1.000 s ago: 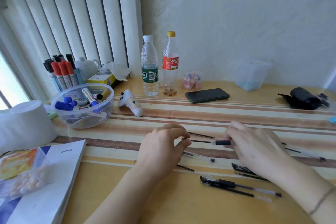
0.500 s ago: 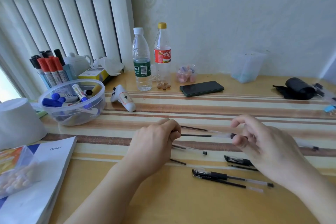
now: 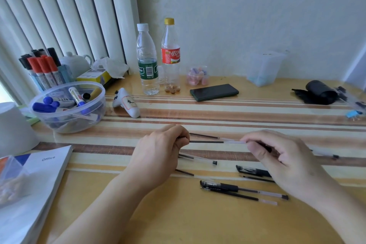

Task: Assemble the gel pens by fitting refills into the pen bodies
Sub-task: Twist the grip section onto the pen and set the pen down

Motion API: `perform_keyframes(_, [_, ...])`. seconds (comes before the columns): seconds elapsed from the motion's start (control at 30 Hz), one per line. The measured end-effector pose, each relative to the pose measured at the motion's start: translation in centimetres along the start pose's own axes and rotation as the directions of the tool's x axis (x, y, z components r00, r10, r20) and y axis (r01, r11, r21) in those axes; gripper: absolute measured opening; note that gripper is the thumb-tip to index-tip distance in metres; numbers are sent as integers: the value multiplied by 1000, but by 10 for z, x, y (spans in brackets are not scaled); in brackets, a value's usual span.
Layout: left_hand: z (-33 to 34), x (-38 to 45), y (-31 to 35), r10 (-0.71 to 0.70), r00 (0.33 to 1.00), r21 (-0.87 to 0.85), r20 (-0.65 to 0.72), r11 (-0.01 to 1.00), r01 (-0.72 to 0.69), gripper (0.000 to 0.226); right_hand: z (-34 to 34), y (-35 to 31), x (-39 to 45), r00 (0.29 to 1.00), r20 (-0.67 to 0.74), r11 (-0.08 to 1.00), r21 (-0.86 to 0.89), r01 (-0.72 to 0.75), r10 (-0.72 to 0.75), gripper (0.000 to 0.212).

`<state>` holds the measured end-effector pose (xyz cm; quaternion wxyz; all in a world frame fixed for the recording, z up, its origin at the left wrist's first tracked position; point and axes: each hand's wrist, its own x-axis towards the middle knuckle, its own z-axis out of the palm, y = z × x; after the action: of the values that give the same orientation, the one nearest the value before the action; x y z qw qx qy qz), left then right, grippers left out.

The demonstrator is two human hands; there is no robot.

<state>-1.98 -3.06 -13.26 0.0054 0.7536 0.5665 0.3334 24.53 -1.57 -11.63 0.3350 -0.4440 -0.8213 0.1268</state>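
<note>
Where the striped glossy surface [image 3: 257, 113] runs, left hand [image 3: 158, 154] pinches a thin black refill [image 3: 207, 141]; right hand [image 3: 281, 156] grips its clear end; "Office" booklet [image 3: 39, 174] at 8 o'clock.

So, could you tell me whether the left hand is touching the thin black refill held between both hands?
Touching. The head view shows the left hand pinching the refill at its dark end, no gap visible.

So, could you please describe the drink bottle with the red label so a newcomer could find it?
Start at the back wall behind the striped table. Two clear bottles stand together; beside the green-labelled water bottle, the red-labelled bottle is the right one, alone with a yellow cap.
</note>
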Motion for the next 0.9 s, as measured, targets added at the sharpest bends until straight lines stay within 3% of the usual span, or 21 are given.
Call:
perform_keyframes(0.37, [0, -1, -2, 16, 1000, 22, 23, 1000, -16, 13, 6, 2, 0, 999, -12, 998, 44, 53, -53, 29])
perform_keyframes(0.7, [-4, -2, -3, 99, 994, 181, 50, 978, -106, 17, 4, -5, -4, 998, 57, 967, -253, 29, -15, 18])
perform_keyframes(0.9, [-2, -3, 0, 111, 990, 145, 84, 982, -122, 14, 2, -6, -3, 995, 69, 989, -135, -60, 70, 24])
